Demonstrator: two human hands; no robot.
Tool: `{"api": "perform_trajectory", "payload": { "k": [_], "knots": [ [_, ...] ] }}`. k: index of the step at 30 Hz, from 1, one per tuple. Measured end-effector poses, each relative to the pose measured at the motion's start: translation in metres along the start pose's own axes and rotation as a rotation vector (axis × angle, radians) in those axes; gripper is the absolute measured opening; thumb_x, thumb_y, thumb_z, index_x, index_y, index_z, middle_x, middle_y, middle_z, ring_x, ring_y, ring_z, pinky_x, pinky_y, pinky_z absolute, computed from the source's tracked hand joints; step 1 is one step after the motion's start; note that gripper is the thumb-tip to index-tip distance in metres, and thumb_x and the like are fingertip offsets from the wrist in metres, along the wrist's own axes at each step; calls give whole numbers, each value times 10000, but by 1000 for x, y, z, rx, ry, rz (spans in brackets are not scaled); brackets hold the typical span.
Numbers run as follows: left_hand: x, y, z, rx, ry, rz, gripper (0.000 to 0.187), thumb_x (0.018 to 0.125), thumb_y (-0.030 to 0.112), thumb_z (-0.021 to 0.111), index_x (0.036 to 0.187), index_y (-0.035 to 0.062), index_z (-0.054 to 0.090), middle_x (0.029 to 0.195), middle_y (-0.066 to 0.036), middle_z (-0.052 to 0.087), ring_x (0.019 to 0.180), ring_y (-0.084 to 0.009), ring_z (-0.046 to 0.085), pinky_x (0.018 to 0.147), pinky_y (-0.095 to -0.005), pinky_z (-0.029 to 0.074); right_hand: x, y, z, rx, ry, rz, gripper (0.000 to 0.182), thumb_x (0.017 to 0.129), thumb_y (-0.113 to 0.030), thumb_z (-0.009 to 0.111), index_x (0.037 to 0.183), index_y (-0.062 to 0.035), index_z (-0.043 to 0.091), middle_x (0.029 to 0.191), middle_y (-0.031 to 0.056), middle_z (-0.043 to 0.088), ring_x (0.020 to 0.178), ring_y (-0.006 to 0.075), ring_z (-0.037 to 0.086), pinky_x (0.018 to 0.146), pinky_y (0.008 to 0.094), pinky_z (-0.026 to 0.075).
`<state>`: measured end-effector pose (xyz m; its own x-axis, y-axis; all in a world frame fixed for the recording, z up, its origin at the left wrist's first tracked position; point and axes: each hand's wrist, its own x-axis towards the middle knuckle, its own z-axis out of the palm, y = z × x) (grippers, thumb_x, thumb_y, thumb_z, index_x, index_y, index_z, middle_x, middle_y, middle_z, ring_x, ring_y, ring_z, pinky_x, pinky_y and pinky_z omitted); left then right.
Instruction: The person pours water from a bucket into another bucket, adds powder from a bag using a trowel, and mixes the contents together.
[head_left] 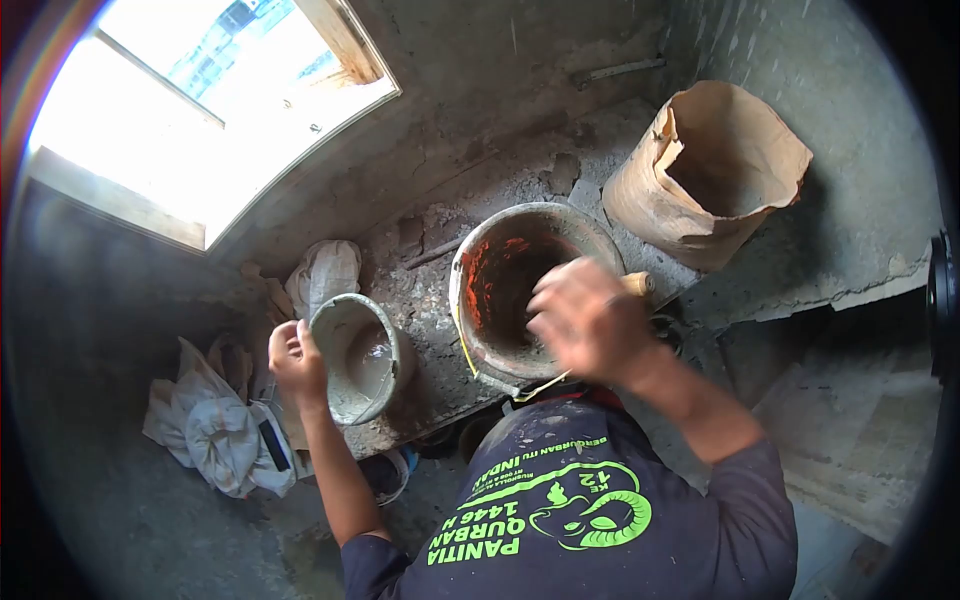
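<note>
My left hand (297, 365), fingers curled, is at the left rim of a small bucket (402, 372) with cloudy water in it. Whether the fingers grip the rim or something small cannot be made out. Over the mouth of a larger bucket (463, 300) is my right hand (592, 318), smeared by motion. Reddish-orange stains mark that bucket's inner wall, and a yellowish wire handle (468, 355) hangs at its near side. A light wooden handle (639, 284) sticks out just beyond my right hand at the rim; what it belongs to is hidden.
An open brown paper sack (640, 195) stands at the back right by the wall. White crumpled sacks (215, 430) lie at the left, and another pale bag (325, 272) sits behind the small bucket. A bright window (200, 110) is at the upper left.
</note>
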<state>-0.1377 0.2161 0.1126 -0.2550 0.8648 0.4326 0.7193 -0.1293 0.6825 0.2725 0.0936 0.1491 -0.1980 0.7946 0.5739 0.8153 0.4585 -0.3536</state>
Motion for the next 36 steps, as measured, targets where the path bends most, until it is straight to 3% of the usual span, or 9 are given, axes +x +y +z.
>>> {"api": "perform_trajectory", "payload": {
  "k": [4, 6, 7, 11, 15, 19, 23, 33, 36],
  "knots": [
    [-17, 72, 79, -305, -410, 38, 237, 985, 211, 676, 1018, -23, 695, 897, -94, 712, 863, -143, 657, 788, -299, 522, -23, 59, -36, -567, -70, 110, 335, 876, -342, 729, 1046, -64, 650, 920, 114, 712, 919, 308, 691, 805, 423, 555],
    [-20, 83, 143, -132, -512, 8, 428, 1012, 398, 613, 1087, -13, 703, 1021, -217, 736, 938, -293, 723, 844, -370, 539, -29, 65, -35, -396, -556, 470, 349, 897, -360, 697, 1085, -72, 640, 957, 167, 728, 928, 323, 727, 766, 456, 565],
    [-23, 83, 192, -163, -684, 5, 506, 1013, 461, 580, 969, -31, 691, 933, -277, 702, 883, -405, 708, 782, -432, 538, -25, 65, -35, -395, -570, 423, 349, 897, -360, 697, 1085, -72, 640, 957, 167, 728, 928, 323, 727, 766, 456, 565],
    [-46, 126, 215, -241, -546, 66, 551, 991, 454, 607, 743, -38, 618, 683, -270, 610, 664, -465, 619, 633, -504, 477, -23, 58, -26, -430, -947, 293, 313, 899, -300, 660, 1126, -86, 686, 881, 178, 738, 841, 374, 736, 768, 503, 554],
    [-56, 163, 198, -146, -557, 208, 491, 964, 386, 682, 721, -31, 591, 610, -208, 576, 550, -344, 571, 580, -441, 458, -24, 58, -30, -479, -1098, 221, 301, 885, -293, 695, 1028, -27, 695, 916, 163, 750, 870, 316, 752, 742, 460, 568],
    [-63, 183, 197, -171, -539, 329, 465, 944, 349, 712, 702, -21, 568, 595, -197, 559, 551, -366, 572, 567, -440, 451, -44, 82, -50, -586, -903, 85, 320, 901, -295, 696, 1022, 1, 670, 890, 149, 722, 792, 298, 744, 680, 417, 567],
    [-72, 192, 198, -205, -536, 325, 427, 934, 297, 723, 695, -17, 560, 589, -191, 554, 545, -367, 575, 560, -436, 449, -44, 67, -89, -579, -831, 256, 405, 928, -294, 666, 1172, 24, 606, 928, 164, 706, 767, 300, 734, 659, 435, 560],
    [-86, 219, 199, -232, -576, 490, 283, 886, 163, 711, 727, 2, 542, 627, -205, 573, 609, -414, 614, 584, -458, 471, -46, 95, -67, -338, -1091, 400, 471, 932, -278, 653, 1325, -25, 591, 857, 258, 704, 899, 408, 716, 798, 506, 573],
    [-89, 220, 199, -258, -573, 528, 293, 882, 168, 716, 720, 4, 535, 621, -204, 566, 605, -413, 611, 582, -456, 471, -43, 106, -82, -61, -1160, 493, 435, 940, -275, 655, 1301, -34, 632, 1016, 292, 709, 1014, 445, 688, 914, 513, 549]
  ]
}}
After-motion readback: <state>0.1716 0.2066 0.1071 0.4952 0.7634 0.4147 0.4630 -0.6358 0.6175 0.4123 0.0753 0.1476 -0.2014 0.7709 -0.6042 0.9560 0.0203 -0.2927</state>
